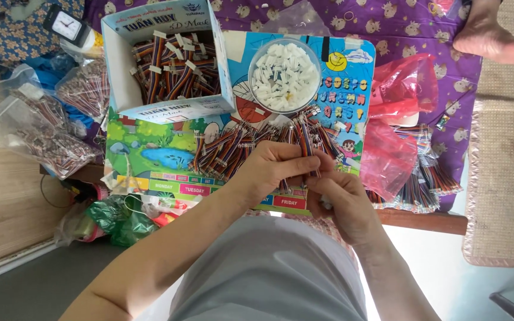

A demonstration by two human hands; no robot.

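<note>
My left hand pinches a short multicoloured ribbon cable between thumb and fingers, over a colourful children's board. My right hand is closed just below it, fingertips touching the lower end of the same cable. A loose heap of similar ribbon cables lies on the board right behind my hands. Beyond it stands a round clear tub filled with small white plastic connectors. An open cardboard box at the back left holds bundled ribbon cables.
Clear bags of cables lie at the left, with a small clock behind them. Red plastic bags and more cable bundles sit at the right on a purple cloth. Another person's bare foot rests at the top right.
</note>
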